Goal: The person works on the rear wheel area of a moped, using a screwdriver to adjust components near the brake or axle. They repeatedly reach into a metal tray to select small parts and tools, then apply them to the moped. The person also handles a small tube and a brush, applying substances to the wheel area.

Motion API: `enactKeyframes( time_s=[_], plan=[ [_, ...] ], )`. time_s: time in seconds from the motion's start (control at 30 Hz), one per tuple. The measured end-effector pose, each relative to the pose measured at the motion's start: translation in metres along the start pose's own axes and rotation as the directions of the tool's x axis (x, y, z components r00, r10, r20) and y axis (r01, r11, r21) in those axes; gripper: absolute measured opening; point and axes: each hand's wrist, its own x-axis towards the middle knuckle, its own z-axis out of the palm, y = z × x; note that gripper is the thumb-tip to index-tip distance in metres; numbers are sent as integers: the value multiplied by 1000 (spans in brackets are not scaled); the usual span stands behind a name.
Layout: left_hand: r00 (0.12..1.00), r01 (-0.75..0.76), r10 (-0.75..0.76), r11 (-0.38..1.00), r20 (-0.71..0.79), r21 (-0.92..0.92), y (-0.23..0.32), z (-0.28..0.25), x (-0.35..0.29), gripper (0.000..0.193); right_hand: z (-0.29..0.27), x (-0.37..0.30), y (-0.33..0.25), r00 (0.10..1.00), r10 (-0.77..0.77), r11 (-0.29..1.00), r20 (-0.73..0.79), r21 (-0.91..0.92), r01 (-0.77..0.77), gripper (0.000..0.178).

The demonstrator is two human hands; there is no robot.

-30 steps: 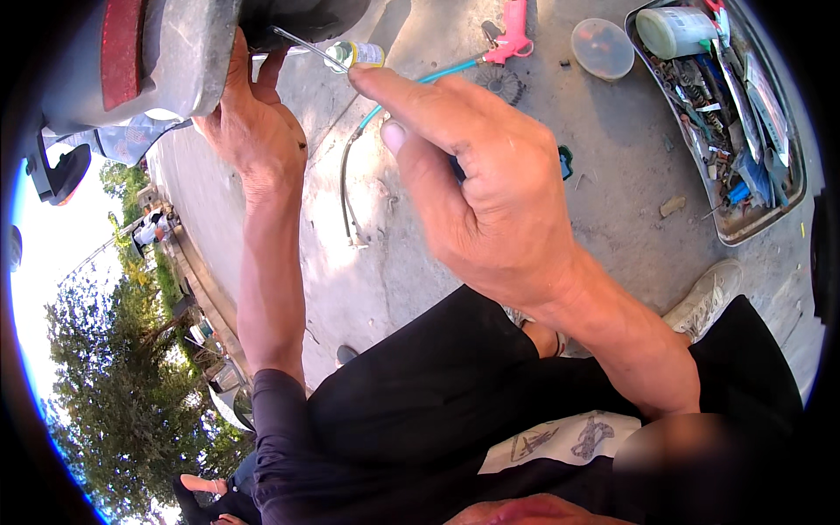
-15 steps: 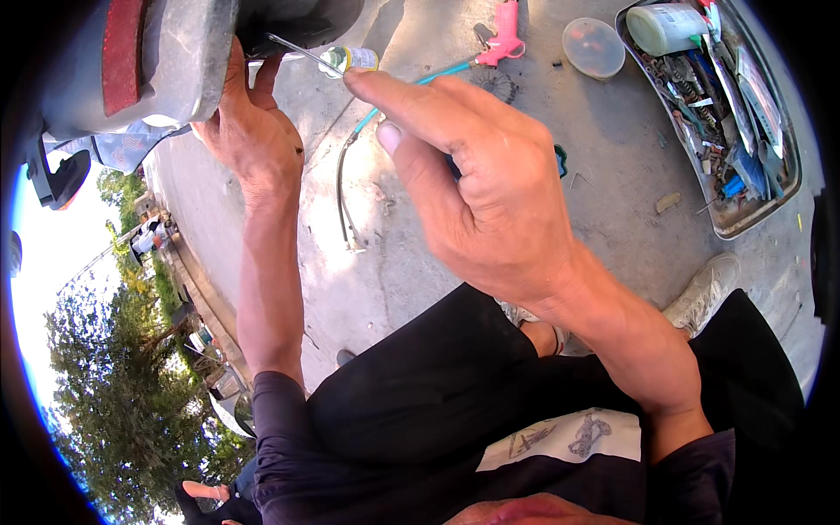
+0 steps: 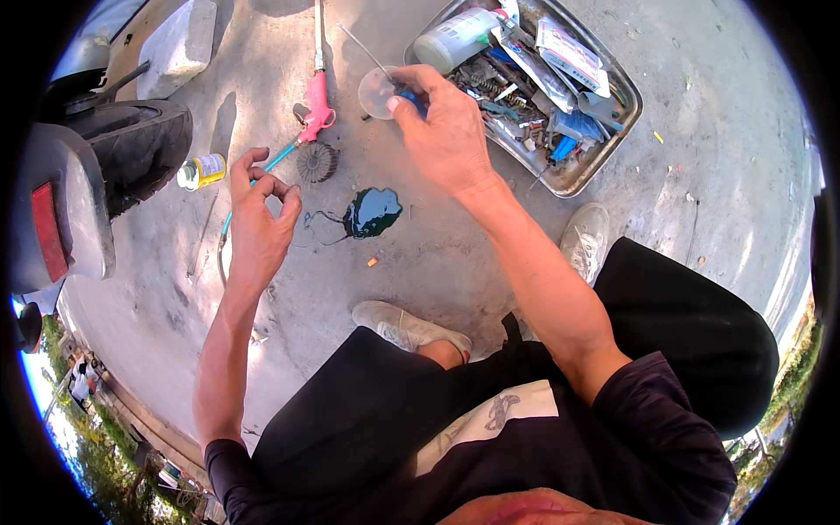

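In my right hand (image 3: 446,131) is a screwdriver (image 3: 366,50) with a thin metal shaft pointing up and left. Its dark blue handle is partly covered by my fingers. A round clear plastic tub (image 3: 374,94) shows right behind that hand, on the ground. My left hand (image 3: 262,219) hovers over the ground with thumb and index finger curled together into a ring; I cannot make out anything between them. Nearest to it are a small yellow-labelled bottle (image 3: 208,169) and a blue hose (image 3: 282,157) leading to a pink air gun (image 3: 318,109).
A metal tray (image 3: 632,109) of tools, parts and a spray bottle (image 3: 455,39) lies at the far right. A vehicle's tyre (image 3: 144,144) and grey bodywork with a red reflector (image 3: 48,229) stand left. A dark liquid puddle (image 3: 374,213) and a ribbed round part (image 3: 317,162) lie mid-ground.
Both hands have come away from the vehicle. The right hand has carried the screwdriver over toward the tray. My view has swung right, so the vehicle sits farther left.
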Motion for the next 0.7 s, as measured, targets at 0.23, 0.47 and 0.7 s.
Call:
enactKeyframes(
  time_s=[0.23,0.47,0.7],
  plan=[
    [973,61,-23,985,228,-160,5,11,46,46,-75,22,60,993,-7,797,-116,-601,-64,33],
    [820,546,-132,472,557,-692,-12,25,64,68,-78,13,26,963,-189,798,-191,-602,37,29],
    [790,613,-115,120,603,-781,-20,43,42,75,-4,-9,9,970,-215,888,113,-390,242,28]
  ],
)
